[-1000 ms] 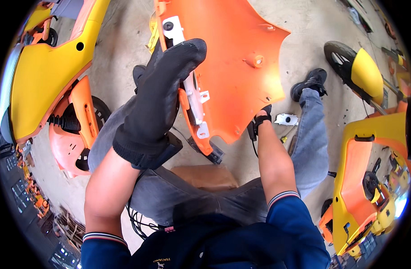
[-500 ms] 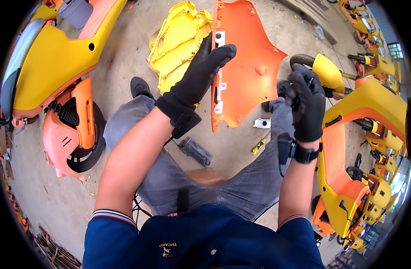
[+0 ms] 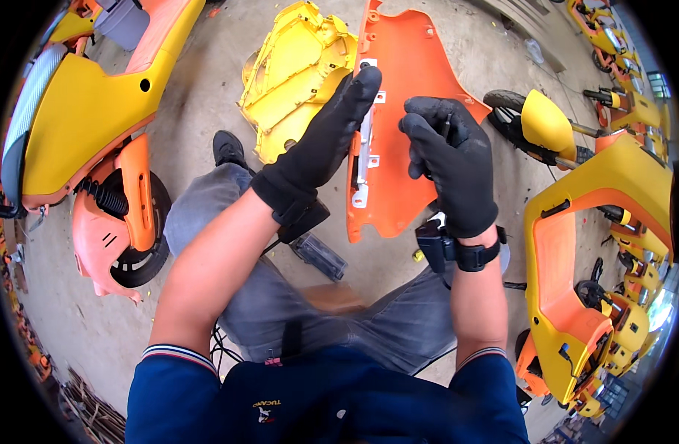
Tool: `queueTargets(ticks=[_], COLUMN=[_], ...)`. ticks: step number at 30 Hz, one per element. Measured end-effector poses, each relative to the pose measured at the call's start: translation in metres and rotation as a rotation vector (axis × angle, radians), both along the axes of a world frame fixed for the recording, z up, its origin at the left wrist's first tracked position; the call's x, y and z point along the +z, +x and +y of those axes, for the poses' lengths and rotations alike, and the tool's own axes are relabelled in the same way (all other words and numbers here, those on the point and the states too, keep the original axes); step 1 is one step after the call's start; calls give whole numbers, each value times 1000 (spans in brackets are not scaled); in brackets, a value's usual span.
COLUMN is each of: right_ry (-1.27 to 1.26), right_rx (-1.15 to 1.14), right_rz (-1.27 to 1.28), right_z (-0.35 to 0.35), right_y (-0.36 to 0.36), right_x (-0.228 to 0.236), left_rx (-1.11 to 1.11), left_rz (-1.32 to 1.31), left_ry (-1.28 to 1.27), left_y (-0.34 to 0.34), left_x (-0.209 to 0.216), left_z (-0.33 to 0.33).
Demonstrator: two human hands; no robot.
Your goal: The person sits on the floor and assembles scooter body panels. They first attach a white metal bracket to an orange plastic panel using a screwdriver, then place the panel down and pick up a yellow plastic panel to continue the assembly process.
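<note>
My left hand (image 3: 321,144), in a black glove, grips the left edge of an upright-held orange plastic panel (image 3: 399,55). A pale metal bracket (image 3: 363,166) with small tabs runs along that edge, partly covered by the fingers. Over the panel's right part, my right hand (image 3: 458,166), gloved too, is closed with fingertips pinched. Something small and dark shows between its fingers, too little to name.
Beyond the panel, a yellow plastic shell (image 3: 280,59) lies on the concrete floor. A dark grey block-shaped part (image 3: 317,255) sits between my legs. At the left stands a yellow-orange scooter (image 3: 88,118); another scooter frame (image 3: 550,244) is at the right, with several more behind.
My right hand has moved left, from beside the panel to over it. The orange panel has come slightly nearer to me, and my left hand has shifted a little left along with it.
</note>
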State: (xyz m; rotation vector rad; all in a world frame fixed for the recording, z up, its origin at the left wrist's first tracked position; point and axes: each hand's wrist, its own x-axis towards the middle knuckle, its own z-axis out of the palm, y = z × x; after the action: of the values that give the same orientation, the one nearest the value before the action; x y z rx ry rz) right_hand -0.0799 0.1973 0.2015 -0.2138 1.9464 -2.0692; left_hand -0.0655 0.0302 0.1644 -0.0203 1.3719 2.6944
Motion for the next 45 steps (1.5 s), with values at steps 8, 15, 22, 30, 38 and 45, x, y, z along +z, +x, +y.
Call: queueTargets(ticks=[8,15,22,30,38,45], right_ry=[26,60,97,164,197,173], right_rx=[-6,-9,-13,-15,24,68], right_rz=[-95,-6,2,87,-21,-67], right_z=[11,11,7,7,16,22], right_y=[-3,-3,0,1,-3,-3], right_x=[-16,-26,-20,-21,-17,-19], left_rx=[-28,-163,-122,-189,-239,-259], left_rz=[123,16,131,107,84,77], left_ry=[-279,-295,-356,-487,-500,-444], left_y=[-2,0,2,5,5,5], left_x=[-15,-6,-1,2,0,-1], left_z=[9,8,8,3,5,7])
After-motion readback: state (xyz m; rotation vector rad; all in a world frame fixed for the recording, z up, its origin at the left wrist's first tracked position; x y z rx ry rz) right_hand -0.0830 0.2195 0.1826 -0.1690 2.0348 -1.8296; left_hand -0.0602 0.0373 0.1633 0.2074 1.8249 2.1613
